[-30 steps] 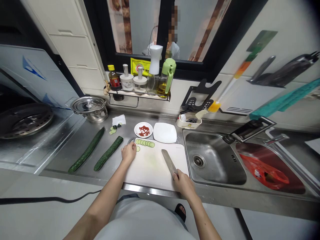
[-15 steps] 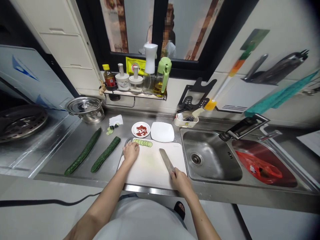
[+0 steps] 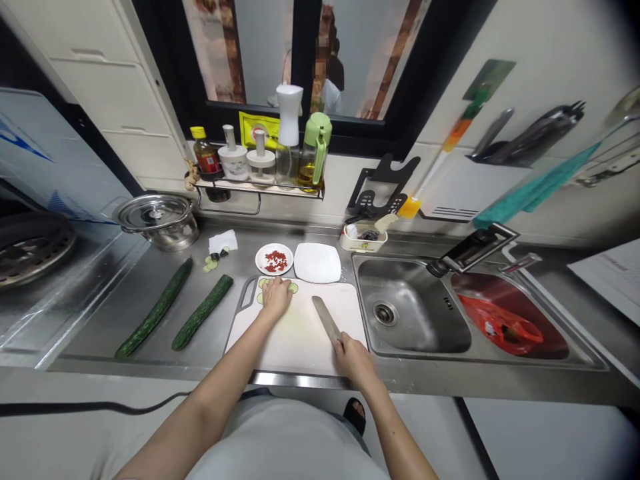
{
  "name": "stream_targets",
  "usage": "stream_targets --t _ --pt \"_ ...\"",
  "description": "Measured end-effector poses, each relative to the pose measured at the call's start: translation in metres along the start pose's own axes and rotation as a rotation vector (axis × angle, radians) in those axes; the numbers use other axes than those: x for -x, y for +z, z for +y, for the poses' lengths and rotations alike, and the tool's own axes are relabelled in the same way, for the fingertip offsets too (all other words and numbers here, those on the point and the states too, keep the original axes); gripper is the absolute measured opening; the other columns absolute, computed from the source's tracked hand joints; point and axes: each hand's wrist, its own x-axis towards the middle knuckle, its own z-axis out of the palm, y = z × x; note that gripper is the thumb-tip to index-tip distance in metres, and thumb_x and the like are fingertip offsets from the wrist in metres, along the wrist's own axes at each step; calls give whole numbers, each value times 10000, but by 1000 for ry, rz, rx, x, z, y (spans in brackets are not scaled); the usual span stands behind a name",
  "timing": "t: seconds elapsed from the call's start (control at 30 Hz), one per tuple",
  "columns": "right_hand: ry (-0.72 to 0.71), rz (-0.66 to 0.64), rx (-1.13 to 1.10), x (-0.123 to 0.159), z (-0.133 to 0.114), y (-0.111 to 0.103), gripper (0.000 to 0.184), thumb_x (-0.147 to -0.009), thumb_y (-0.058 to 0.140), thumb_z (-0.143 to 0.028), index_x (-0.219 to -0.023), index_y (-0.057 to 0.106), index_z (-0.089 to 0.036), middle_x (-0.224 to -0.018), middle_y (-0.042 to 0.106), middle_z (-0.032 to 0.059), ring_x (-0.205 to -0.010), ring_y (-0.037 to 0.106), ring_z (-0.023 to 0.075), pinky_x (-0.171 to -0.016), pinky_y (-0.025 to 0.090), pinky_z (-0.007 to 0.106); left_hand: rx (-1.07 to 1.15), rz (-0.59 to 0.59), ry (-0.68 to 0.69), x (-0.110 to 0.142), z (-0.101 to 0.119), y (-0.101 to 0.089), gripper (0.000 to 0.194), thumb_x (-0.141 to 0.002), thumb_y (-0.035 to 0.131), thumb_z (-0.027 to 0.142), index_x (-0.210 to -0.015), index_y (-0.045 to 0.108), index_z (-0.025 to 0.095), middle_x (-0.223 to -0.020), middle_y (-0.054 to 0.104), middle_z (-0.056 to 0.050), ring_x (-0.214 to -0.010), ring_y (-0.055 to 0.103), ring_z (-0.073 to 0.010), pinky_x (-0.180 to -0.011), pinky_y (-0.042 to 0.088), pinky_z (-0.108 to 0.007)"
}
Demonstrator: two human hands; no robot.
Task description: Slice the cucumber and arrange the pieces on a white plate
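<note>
My left hand (image 3: 277,297) is over the row of thin cucumber slices at the far left part of the white cutting board (image 3: 305,347). Its fingers are bent down onto the slices and hide most of them. One cucumber slice (image 3: 293,288) shows to the right of the fingers, and several others peek out on the left. In my right hand (image 3: 353,357) is the handle of a kitchen knife (image 3: 326,317), its blade low over the board and pointing away from me, apart from the slices.
Beyond the board are a white plate with red chopped pieces (image 3: 259,260) and a bare white square plate (image 3: 317,262). Two whole cucumbers (image 3: 157,310) (image 3: 203,313) lie left. Right is a double sink (image 3: 415,320) with a red bag (image 3: 500,327). A lidded pot (image 3: 170,227) stands back left.
My left hand has moved right from the board's left edge onto the cucumber slices, whose neat row is now covered and partly disarranged. The knife stays in my right hand. The view has shifted slightly.
</note>
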Motion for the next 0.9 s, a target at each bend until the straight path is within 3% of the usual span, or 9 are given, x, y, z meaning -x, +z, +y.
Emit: stream_targets --t 0.2,0.37,0.53,0.7,0.9 --pt "1 6 17 -1 0 2 317 -967 300 -330 -1033 574 -187 -982 696 120 -900 656 216 -666 395 278 86 22 -4 -3 0 4 273 -852 515 213 -1096 636 223 -1128 614 -93 -1089 510 -248 -929 339 -359" --pt "-1 1 17 0 -1 2 324 -963 295 -323 -1050 575 -186 -964 697 112 -893 655 207 -674 392 270 242 0 -74 -4 0 4 210 -865 492 208 -999 654 222 -986 690 -56 -955 598 -211 -857 389 -324" --pt "-5 -32 -22 3 -3 -5 290 -956 311 -309 -1066 545 -179 -980 690 111 -894 643 207 -656 363 266 399 -110 -166 3 -11 3 230 -800 568 228 -1000 681 232 -929 720 -5 -868 640 -164 -771 436 -255" --pt "-70 -132 -153 10 1 -18 372 -885 393 -202 -1252 449 -189 -1038 681 99 -926 625 196 -678 348 249 411 -214 -100 15 -23 -2 210 -760 590 212 -926 719 225 -900 735 2 -856 651 -164 -790 450 -248" --pt "-114 -163 -238 16 10 -21 513 -949 311 -307 -1449 274 -202 -1203 632 134 -1044 601 215 -785 377 267 318 -235 87 21 -25 -10 225 -810 530 197 -891 736 239 -990 736 -16 -1003 633 -201 -914 425 -291"
